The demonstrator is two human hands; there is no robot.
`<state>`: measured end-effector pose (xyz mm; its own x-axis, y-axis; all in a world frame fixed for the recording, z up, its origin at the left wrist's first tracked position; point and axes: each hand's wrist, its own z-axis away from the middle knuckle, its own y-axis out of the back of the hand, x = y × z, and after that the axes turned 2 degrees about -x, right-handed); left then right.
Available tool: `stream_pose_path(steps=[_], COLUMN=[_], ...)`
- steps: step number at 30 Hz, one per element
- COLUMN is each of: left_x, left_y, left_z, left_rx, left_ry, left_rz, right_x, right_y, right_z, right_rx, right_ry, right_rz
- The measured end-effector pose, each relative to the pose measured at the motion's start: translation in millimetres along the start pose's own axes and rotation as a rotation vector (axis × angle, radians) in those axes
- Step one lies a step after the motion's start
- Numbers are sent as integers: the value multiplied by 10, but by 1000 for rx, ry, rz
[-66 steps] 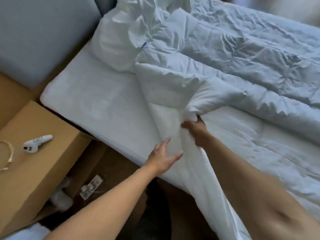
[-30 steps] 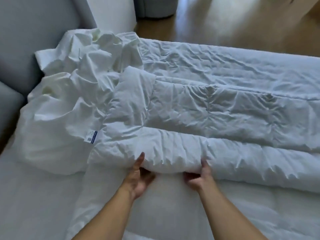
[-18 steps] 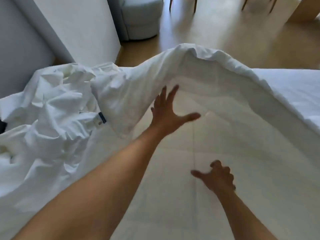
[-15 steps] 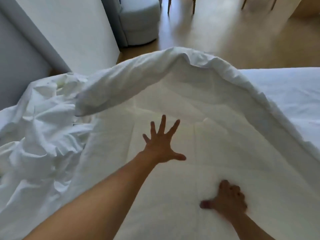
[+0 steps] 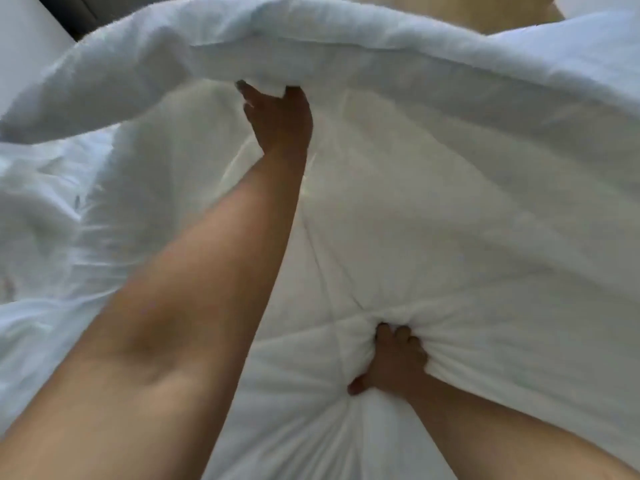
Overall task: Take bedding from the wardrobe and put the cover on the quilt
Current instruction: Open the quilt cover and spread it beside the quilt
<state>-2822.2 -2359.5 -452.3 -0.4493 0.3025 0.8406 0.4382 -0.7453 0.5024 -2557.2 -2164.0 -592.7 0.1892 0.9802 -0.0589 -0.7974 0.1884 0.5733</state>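
You have one view: your head camera looks forward and steeply down, very near the quilt, which fills nearly the whole frame.

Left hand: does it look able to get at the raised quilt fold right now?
Likely yes: the left hand touches the fold's underside, with nothing between them; whether it grips is unclear. The right hand clutches the quilt lower down.

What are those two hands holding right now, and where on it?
Both hold the white quilt. The right hand clutches a bunched fistful of its flat quilted surface; the left hand appears to grip the raised, folded-over edge.
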Motion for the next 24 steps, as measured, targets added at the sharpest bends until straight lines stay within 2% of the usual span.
stream_pose_path(steps=[1,3,4,8,10,11,13,16,18,19,21,22,24], left_x=[-44,-354,-491,-526,-415,-394,-353,-215,-47,41,126,40,-414], left_y=[-118,-257,-295,-539,-721,-817,-987,-1223,-1375,-1475,-1675,-1746,-1714], left_z=[135,628,830,1000,988,997,974,610,267,163,214,368,755], left_rx=[-37,-361,-504,-800,-862,-867,-846,-698,-539,-467,-456,-500,-633], left_ry=[-108,-336,-467,-916,-1094,-1130,-1113,-1042,-868,-759,-630,-639,-716], left_rz=[-221,-714,-848,-917,-1028,-1098,-1196,-1239,-1086,-994,-891,-874,-883], right_x=[9,19,14,-42,-76,-94,-67,-15,12,7,-27,-51,-5], right_y=[8,24,36,44,68,61,-22,-168,-236,-245,-274,-263,-177], right_z=[1,9,7,4,39,34,24,-46,-137,-180,-224,-231,-229], right_rx=[-9,1,19,43,60,152,441,640,825,845,652,575,376], right_ry=[0,-9,-14,-51,-90,-83,3,10,-58,-81,-46,-25,23], right_rz=[-14,-29,-22,31,-9,-5,5,52,70,52,12,-66,-23])
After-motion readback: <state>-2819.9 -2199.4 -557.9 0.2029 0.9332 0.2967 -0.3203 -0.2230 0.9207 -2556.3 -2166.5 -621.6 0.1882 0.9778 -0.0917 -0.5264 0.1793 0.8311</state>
